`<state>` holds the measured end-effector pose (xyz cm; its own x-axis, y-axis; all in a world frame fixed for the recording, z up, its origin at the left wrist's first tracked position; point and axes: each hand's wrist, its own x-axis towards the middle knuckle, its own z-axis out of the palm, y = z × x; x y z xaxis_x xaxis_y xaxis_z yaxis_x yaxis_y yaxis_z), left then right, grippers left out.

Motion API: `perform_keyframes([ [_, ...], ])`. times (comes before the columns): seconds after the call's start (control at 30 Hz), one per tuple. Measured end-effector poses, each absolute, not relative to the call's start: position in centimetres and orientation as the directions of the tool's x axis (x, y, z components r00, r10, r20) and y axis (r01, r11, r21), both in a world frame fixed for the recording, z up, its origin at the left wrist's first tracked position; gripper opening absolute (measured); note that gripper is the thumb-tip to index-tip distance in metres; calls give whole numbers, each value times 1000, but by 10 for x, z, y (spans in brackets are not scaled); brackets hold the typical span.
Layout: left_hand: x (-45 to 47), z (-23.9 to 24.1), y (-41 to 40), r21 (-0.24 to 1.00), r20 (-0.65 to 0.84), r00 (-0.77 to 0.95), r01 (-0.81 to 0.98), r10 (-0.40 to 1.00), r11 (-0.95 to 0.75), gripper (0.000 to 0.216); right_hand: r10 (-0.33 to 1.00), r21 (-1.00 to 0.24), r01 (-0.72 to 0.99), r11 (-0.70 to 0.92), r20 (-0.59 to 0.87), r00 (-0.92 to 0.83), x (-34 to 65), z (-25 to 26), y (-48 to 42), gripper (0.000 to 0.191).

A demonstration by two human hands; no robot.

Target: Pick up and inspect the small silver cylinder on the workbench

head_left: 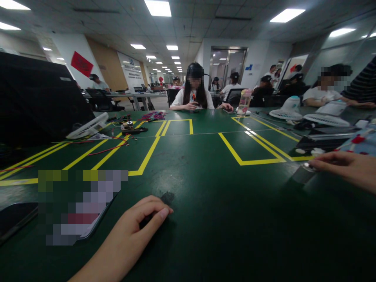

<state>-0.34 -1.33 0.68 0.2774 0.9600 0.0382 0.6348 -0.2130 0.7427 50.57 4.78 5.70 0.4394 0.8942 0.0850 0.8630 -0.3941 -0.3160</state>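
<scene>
My left hand (143,219) rests on the green table (205,219) with its fingers curled in and the thumb tip close to the fingertips; nothing shows in it. Just past its fingertips is a dark smudge-like patch (168,197) on the table. At the right edge, my right hand (348,168) pinches the top end of a small silver cylinder (304,174), which leans at a slant at the table surface. Whether its lower end touches the table I cannot tell.
To the left lie a phone-like slab with a blurred screen (91,207) and a dark phone (17,219). A black box (44,98), wires (108,150) and yellow tape lines surround them. White fans (286,111) stand far right. A person (194,92) sits opposite near a bottle (243,103).
</scene>
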Motion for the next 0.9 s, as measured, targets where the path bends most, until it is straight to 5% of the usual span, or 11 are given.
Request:
perform_keyframes([
  [0.13, -5, 4, -12, 747, 32, 294, 628, 955, -218, 24, 876, -289, 859, -424, 109, 469, 506, 52, 44, 43],
  [0.4, -4, 4, -14, 748, 31, 284, 629, 958, -211, 24, 931, -630, 730, -264, 31, 364, 504, 35, 28, 52],
  [0.53, -2, 3, -13, 753, 35, 293, 621, 955, -218, 25, 905, -510, 815, -275, 148, 398, 475, 30, 21, 48],
  [0.63, -1, 2, -12, 755, 39, 297, 617, 954, -223, 24, 920, -491, 871, 9, 345, 185, 432, 24, 16, 41],
  [0.77, -2, 2, -13, 751, 49, 297, 619, 954, -231, 25, 844, -502, 715, 487, 480, -238, 356, 14, 6, 37],
  [0.9, -3, 4, -14, 750, 42, 299, 621, 953, -228, 24, 747, -527, 529, 665, 475, -466, 293, 12, 3, 31],
])
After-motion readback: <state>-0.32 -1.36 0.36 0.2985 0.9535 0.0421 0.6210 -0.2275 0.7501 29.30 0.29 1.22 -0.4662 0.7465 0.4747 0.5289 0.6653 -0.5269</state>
